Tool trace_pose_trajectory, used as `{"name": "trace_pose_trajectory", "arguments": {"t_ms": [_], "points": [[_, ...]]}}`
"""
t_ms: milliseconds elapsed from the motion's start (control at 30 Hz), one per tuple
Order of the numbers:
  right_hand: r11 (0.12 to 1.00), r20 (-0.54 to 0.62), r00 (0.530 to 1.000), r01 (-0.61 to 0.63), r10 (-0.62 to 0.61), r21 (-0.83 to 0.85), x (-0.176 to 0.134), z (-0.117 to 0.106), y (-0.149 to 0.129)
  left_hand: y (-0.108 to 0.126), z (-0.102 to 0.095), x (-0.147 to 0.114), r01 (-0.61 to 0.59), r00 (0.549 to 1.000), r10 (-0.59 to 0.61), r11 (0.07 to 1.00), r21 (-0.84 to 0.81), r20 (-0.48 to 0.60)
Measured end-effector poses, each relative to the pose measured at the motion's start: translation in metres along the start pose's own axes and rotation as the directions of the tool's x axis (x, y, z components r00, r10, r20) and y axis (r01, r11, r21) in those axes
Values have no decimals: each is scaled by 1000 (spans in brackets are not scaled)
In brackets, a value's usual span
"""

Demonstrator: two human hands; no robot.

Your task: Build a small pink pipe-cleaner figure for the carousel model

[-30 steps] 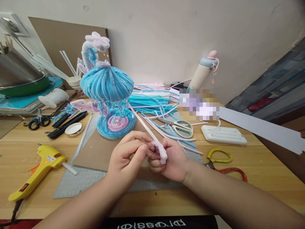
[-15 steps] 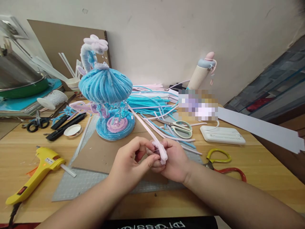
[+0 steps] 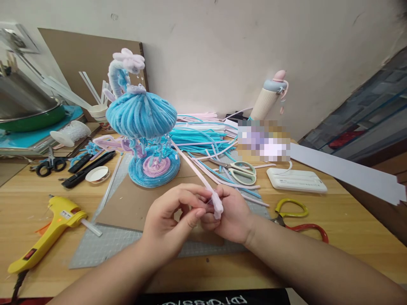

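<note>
My right hand (image 3: 233,216) is closed on a pale pink pipe cleaner (image 3: 217,205) whose near end is folded into a small bundle. The rest of its stem runs up and left, away from me. My left hand (image 3: 173,222) is pinched just left of that bundle, thumb against fingertips. A faint thin line shows between the hands; whatever the left fingers grip is too small to name. Behind them stands a blue and pink pipe-cleaner lamp-like model (image 3: 141,112) with a flower on top and a round coiled base.
Brown cardboard (image 3: 127,207) lies on a grey cutting mat (image 3: 89,250) under the hands. A yellow glue gun (image 3: 54,228) is at left. Pale-handled scissors (image 3: 243,173), red-and-yellow-handled cutters (image 3: 292,216) and a white power bank (image 3: 295,180) are at right. Blue pipe cleaners (image 3: 200,140) lie behind.
My left hand has shifted slightly left, its fingers drawing back from the folded end. The right hand and the pipe cleaner stay nearly in place.
</note>
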State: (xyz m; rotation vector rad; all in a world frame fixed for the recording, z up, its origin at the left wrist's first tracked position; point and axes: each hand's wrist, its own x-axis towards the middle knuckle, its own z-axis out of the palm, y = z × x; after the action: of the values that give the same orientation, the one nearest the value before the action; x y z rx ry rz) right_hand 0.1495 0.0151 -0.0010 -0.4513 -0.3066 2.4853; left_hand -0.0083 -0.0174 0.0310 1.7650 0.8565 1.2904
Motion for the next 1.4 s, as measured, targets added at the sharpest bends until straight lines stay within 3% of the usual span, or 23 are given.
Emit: {"name": "trace_pose_trajectory", "arguments": {"t_ms": [200, 300, 500, 700, 1000, 1167, 1400], "points": [[1000, 50, 999, -2, 3, -18, -2, 4, -1, -7, 3, -3, 148, 983, -137, 985, 93, -119], [1000, 47, 999, -10, 11, -15, -2, 4, -1, -9, 5, -2, 184, 980, -174, 976, 114, -97], [1000, -8, 1000, 1, -1, 13, -1, 2, 2, -9, 5, 0, 115, 993, -111, 955, 274, -30], [996, 40, 996, -78, 76, 50, -2, 2, 0, -8, 3, 1, 55, 998, -57, 930, 365, -6], [965, 109, 965, -248, 239, 83, -2, 2, -1, -11, 5, 0, 65, 998, -62, 974, 216, -17], [960, 155, 951, -275, 266, 43, -2, 2, -1, -11, 6, 0, 102, 995, -101, 984, 148, -15], [947, 213, 924, -322, 317, -14, -2, 0, 0, -11, 5, -1, 246, 969, -243, 962, 114, -45]]}}
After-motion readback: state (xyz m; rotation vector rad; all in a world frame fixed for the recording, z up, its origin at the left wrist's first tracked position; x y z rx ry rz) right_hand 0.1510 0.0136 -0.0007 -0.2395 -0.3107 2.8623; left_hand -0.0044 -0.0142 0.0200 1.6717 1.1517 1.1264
